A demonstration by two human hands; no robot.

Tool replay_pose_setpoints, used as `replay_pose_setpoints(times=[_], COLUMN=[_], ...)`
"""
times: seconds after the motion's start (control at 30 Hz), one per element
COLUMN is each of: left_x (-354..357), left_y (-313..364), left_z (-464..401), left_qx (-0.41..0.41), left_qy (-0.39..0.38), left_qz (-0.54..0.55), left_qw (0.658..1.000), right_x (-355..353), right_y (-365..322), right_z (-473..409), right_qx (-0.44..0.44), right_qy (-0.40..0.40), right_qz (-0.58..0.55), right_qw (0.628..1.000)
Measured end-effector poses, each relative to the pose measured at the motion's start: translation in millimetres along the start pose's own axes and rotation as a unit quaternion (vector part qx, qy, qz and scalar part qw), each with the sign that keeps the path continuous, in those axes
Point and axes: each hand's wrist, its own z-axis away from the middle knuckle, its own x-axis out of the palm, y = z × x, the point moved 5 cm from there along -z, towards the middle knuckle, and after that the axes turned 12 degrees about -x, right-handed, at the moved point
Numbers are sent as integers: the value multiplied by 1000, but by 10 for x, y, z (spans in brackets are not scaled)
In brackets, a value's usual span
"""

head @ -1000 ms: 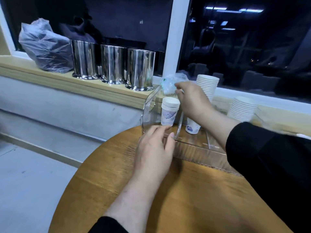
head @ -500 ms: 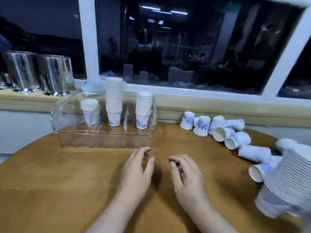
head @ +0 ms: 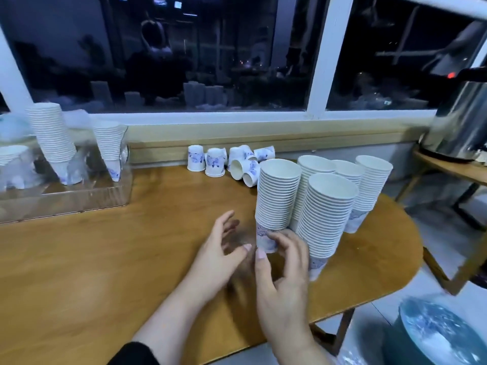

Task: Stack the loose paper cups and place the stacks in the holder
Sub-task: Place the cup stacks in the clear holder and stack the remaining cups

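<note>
Several tall stacks of white paper cups stand on the right of the round wooden table (head: 105, 259). My right hand (head: 283, 270) grips the blue-printed base of the nearest left stack (head: 276, 196). My left hand (head: 218, 248), blurred, is open with spread fingers just left of that base, not touching it. Another tall stack (head: 325, 219) stands beside my right hand, with more stacks (head: 369, 191) behind. Several loose cups (head: 232, 164) lie and stand by the sill. The clear holder (head: 79, 198) at the left holds a tall stack (head: 52, 138), a medium one (head: 109, 146) and a short one.
A steel urn (head: 458, 127) stands on a side table at the right. A round teal bin (head: 442, 335) sits on the floor at lower right. The dark window and its white frame run along the back.
The view has swung right from the holder to the cup stacks. My right hand moved from the bare tabletop and took hold of the nearest stack's base; my left hand followed beside it.
</note>
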Motion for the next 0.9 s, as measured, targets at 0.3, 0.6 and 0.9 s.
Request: replay_pose_setpoints(times=[0.3, 0.6, 0.9], left_x=[362, 619, 79], left_y=[58, 289, 231], left_z=[-212, -292, -75], left_qx=[-14, 0, -12], left_qy=[-61, 13, 136], left_qz=[27, 22, 42], left_qw=[998, 1000, 990], right_x=[-476, -656, -247], right_y=[-141, 592, 324], right_z=[58, -244, -390], right_qx=[-109, 127, 112], right_qy=[55, -53, -159], right_qz=[-73, -115, -58], right_qw=[990, 984, 979])
